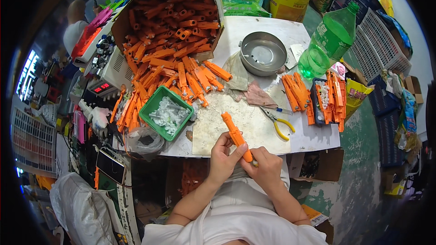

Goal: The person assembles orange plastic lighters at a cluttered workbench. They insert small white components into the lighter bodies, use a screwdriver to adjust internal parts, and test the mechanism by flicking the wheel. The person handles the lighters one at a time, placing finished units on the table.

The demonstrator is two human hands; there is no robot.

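Over the front edge of the table, my left hand [224, 159] is closed around a long, narrow orange plastic part [234, 131]. Its far end points up and slightly left. My right hand [265, 167] pinches the lower end of the same part, fingers curled. A small pale bit shows at those fingertips, too small to name. Just left of the hands is a green tray [144, 113] of small whitish, translucent plastic pieces. Pliers with yellow handles [282, 129] lie on the worn board [213, 127] right of the part.
A big box [119, 31] spills similar orange parts over the table's left. Farther back stand a metal bowl [263, 53] and a green bottle [328, 41]. At right, more orange parts [296, 91] lie beside a dark bin [320, 102] of white pieces. Pink cloth [260, 96] lies near the pliers.
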